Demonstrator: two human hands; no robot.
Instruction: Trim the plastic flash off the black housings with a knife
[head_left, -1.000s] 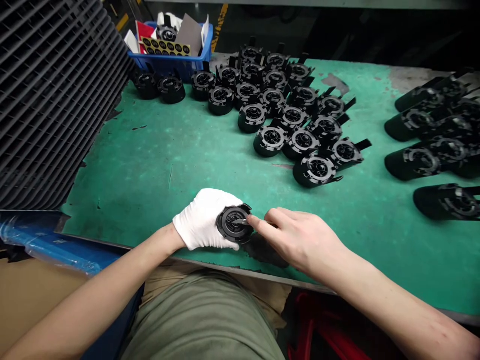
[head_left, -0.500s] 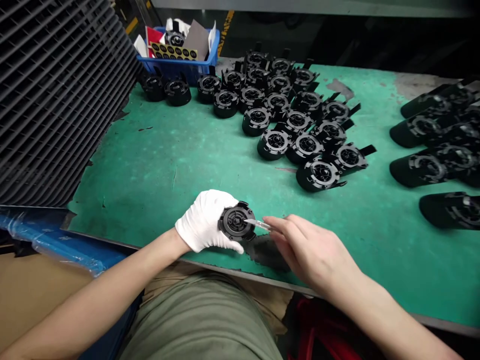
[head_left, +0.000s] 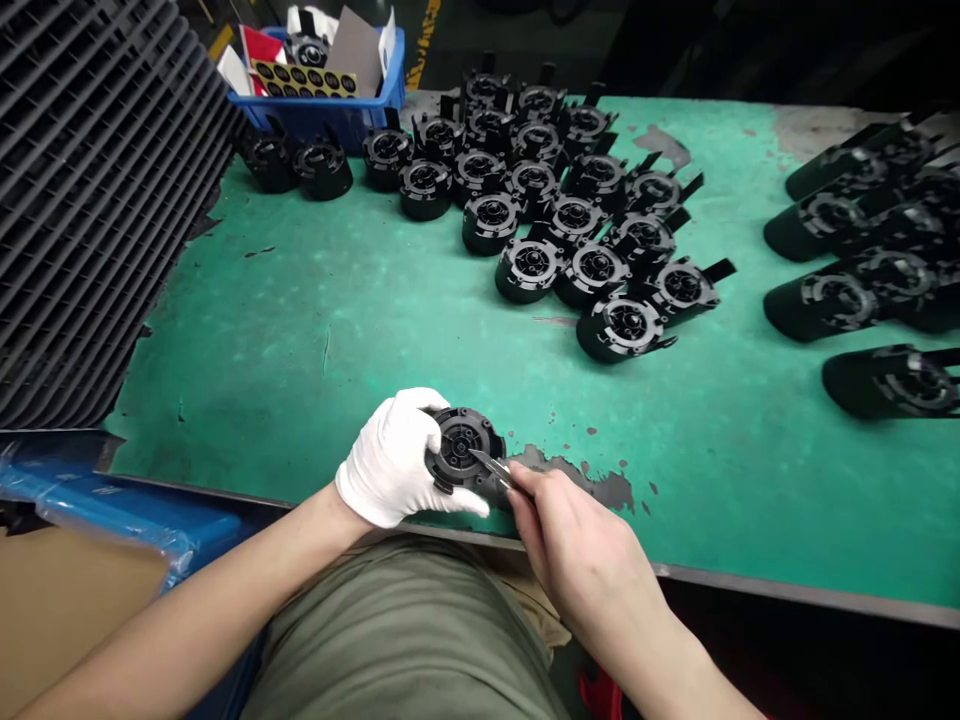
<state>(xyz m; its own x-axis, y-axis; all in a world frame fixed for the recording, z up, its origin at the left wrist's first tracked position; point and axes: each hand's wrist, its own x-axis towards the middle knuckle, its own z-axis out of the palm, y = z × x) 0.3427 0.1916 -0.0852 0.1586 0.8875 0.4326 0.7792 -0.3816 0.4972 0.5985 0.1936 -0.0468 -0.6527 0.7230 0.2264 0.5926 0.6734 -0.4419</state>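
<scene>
A round black plastic part (head_left: 459,440) with ribs and rim tabs is held near the table's front edge, its ribbed face turned up. My left hand (head_left: 397,455), in a white glove, grips it from the left, fingers and thumb around its rim. Bare and closed, my right hand (head_left: 559,510) pinches a slim knife with a pointed metal blade (head_left: 487,461). The blade's tip is over the middle of the part; whether it touches cannot be made out.
Several black cylindrical parts (head_left: 532,262) stand grouped on the green table (head_left: 262,350), with more (head_left: 840,300) at the right. A blue bin (head_left: 315,115) with stickers and papers sits at the back left. Black slatted racks (head_left: 75,200) rise on the left.
The black part has turned in my left hand, and the glove's fingers have shifted on its rim. My right hand and the knife have moved left and slightly down. The whole view has shifted slightly.
</scene>
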